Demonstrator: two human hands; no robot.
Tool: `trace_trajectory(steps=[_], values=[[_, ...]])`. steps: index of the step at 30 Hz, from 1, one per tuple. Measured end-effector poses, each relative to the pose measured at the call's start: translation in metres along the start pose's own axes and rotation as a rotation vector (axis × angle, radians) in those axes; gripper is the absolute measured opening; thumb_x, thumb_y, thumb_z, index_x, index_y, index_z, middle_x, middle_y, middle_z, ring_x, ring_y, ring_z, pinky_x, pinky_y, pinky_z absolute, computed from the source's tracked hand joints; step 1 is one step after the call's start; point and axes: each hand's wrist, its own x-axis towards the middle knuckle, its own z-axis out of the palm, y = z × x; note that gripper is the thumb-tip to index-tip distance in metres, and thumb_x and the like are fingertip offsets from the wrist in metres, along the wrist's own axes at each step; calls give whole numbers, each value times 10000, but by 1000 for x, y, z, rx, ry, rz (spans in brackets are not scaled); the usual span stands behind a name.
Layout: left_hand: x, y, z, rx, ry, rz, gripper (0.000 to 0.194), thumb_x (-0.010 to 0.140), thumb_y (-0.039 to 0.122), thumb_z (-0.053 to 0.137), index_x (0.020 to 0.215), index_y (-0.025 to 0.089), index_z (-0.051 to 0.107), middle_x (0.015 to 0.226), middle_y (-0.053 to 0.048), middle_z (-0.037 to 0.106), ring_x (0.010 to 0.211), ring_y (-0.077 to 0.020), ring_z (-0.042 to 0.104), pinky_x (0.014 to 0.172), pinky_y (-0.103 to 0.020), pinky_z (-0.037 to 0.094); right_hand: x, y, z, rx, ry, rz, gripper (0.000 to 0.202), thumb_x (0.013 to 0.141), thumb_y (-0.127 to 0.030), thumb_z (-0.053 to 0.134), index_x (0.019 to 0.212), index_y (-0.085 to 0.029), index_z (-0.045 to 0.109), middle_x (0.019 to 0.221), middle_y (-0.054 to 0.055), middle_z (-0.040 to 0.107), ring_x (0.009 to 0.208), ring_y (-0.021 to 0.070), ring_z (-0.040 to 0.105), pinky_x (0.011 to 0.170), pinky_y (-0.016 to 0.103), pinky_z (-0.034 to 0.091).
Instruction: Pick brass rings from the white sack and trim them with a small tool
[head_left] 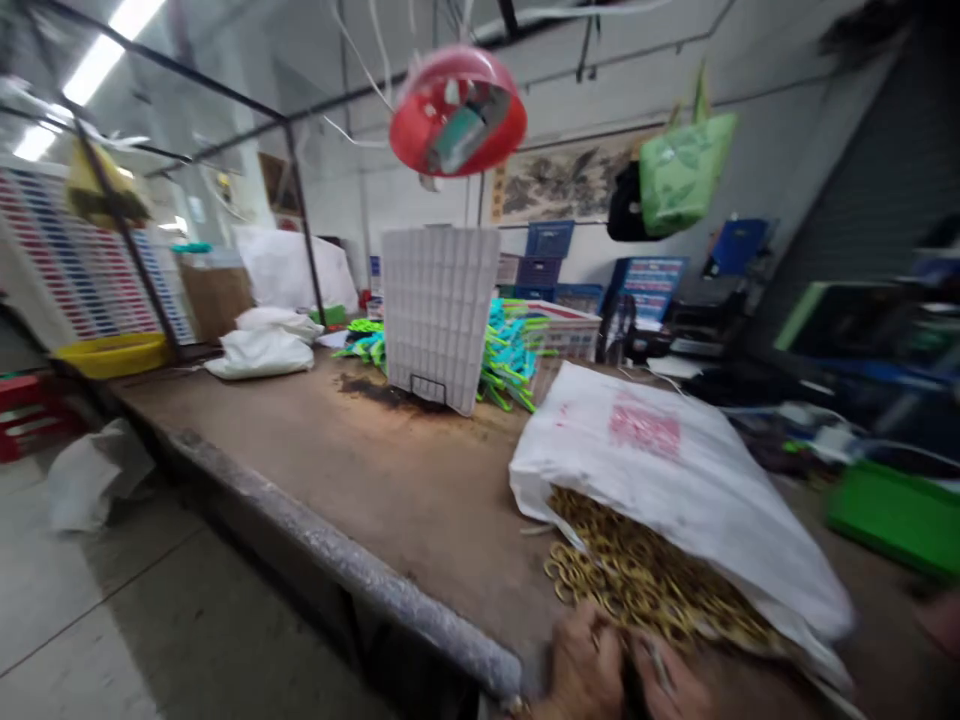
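A white woven sack [720,500] with a red print lies on its side on the worktable [405,490]. Many small brass-coloured rings [637,590] spill from its mouth. My left hand [581,665] is at the bottom edge of the view, fingers curled, close to the rings. Beside it my right hand [671,685] is also closed, its fingertips near those of the left. Something dark shows between the two hands, but blur hides what it is. Which small piece either hand pinches I cannot make out.
A pale ribbed panel [441,315] stands upright on a small black stand, with bright blue and green pieces [510,350] behind it. A red lamp shade [457,115] hangs overhead. White bags [262,350], a yellow basin [112,355] and a green tray [896,515] lie around.
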Motion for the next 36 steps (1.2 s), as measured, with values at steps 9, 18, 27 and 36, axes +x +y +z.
trace_trajectory(steps=[9,18,27,36], values=[[3,21,-23,-221,-120,-189,191,746,329,481,825,158,516,588,32,526,416,-66,408,398,-173,305,-11,-21,1,225,-23,204,432,786,-495,427,907,-133,628,565,8,576,510,126,490,490,229,385],[-5,23,-24,-209,-124,-175,219,727,367,553,778,157,520,581,38,545,413,-45,415,402,-153,321,-7,-26,3,419,-108,248,325,794,-459,455,821,-159,578,495,-56,447,479,94,409,484,207,345],[-4,27,-27,-211,-217,-222,269,730,412,567,776,149,531,597,26,527,412,-41,395,371,-145,292,-1,-15,8,576,-207,298,308,806,-457,448,701,-177,520,499,-65,424,472,80,387,491,201,329],[-5,29,-38,-230,-360,-272,275,759,433,534,784,159,519,630,26,542,408,-35,390,365,-144,293,2,-27,0,401,-234,232,326,805,-419,438,579,-185,442,519,-49,441,498,85,377,504,212,306]])
